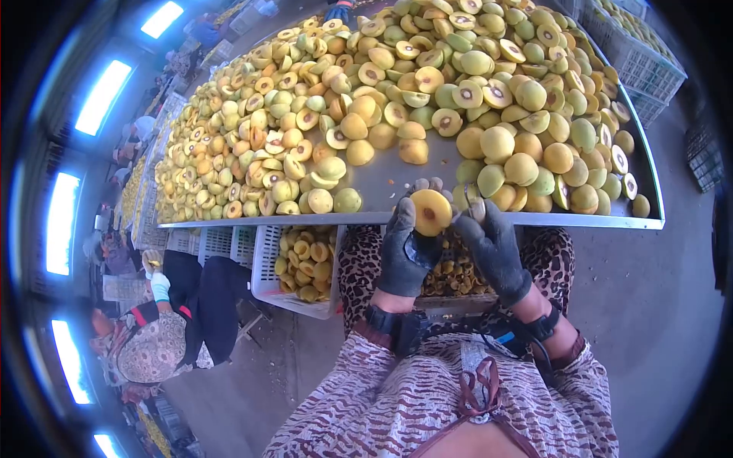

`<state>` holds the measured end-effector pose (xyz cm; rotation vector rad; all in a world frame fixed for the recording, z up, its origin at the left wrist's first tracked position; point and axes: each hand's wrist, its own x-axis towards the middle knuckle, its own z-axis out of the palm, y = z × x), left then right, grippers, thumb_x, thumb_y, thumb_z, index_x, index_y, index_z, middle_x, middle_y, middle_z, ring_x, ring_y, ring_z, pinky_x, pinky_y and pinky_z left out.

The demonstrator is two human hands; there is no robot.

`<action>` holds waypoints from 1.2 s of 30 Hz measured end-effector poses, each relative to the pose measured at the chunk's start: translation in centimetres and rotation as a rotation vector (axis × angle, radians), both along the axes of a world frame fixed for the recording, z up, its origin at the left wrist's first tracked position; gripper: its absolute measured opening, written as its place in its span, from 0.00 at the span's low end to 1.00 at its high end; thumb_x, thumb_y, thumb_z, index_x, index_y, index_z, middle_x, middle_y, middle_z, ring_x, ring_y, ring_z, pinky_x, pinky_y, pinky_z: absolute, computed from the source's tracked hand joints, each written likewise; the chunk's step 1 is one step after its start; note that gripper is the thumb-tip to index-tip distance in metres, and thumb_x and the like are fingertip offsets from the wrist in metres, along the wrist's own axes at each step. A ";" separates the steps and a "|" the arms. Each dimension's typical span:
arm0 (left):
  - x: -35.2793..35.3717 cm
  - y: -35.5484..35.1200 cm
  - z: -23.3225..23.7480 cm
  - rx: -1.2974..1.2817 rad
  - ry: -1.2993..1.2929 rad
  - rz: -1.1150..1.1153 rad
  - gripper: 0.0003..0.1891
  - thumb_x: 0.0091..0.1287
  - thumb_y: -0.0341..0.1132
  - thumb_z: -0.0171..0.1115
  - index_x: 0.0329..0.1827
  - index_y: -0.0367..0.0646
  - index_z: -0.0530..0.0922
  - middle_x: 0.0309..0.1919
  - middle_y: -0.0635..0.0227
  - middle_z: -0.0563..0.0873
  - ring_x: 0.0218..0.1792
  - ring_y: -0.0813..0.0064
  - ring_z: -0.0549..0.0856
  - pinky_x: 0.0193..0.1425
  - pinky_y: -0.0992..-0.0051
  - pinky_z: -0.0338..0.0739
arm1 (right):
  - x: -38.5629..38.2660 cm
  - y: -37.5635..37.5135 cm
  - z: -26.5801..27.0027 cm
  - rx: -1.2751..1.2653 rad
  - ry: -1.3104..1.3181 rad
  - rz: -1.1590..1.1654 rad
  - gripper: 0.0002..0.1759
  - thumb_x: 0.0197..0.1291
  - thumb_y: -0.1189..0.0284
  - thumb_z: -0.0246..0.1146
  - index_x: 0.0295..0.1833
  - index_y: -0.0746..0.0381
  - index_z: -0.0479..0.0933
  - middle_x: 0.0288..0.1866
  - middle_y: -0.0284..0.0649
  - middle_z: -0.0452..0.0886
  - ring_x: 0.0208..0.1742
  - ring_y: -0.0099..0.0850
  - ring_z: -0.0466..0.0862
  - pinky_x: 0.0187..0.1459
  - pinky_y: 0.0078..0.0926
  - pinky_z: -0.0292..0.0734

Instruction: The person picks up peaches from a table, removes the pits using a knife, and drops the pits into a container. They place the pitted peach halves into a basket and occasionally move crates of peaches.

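Note:
My left hand (405,252), in a dark work glove, is closed around a yellow peach half (432,213) with its round cut face turned up. Close beside it, my gloved right hand (495,248) is closed on a small metal tool (477,208); its handle is hidden in the fingers. Both hands are just over the near edge of a metal table (374,191) heaped with peach halves (366,74), many with the brown stone still in the cut face. Some pale scraps lie on the bare metal near my fingers.
Below the table's edge, a white plastic crate (263,267) holds hollowed peach halves. Between my knees is a container of brown peach stones (456,276). A co-worker (164,336) sits at the left. Stacked crates (641,65) stand at the far right.

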<state>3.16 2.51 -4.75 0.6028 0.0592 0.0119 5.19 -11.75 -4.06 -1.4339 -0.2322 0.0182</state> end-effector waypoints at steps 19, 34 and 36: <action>-1.3 0.3 0.8 0.268 -0.013 0.170 0.26 0.79 0.51 0.45 0.57 0.34 0.76 0.52 0.59 0.82 0.54 0.68 0.81 0.62 0.68 0.76 | -2.3 0.9 -1.5 -0.322 -0.112 0.250 0.09 0.65 0.72 0.60 0.44 0.68 0.75 0.29 0.51 0.78 0.31 0.41 0.77 0.35 0.38 0.73; -1.7 -0.3 1.7 -0.027 0.030 -0.131 0.23 0.75 0.54 0.52 0.37 0.42 0.77 0.35 0.58 0.83 0.38 0.56 0.86 0.47 0.57 0.85 | -4.4 -2.5 1.4 0.275 0.539 0.822 0.11 0.61 0.75 0.66 0.48 0.64 0.81 0.36 0.28 0.81 0.36 0.16 0.78 0.39 0.19 0.75; -3.1 4.0 1.0 0.557 -0.062 0.171 0.26 0.75 0.56 0.49 0.39 0.38 0.77 0.38 0.57 0.84 0.43 0.55 0.85 0.49 0.57 0.85 | -3.5 -1.9 -0.6 0.090 0.111 1.093 0.12 0.59 0.75 0.66 0.49 0.64 0.80 0.34 0.26 0.80 0.33 0.15 0.77 0.35 0.20 0.75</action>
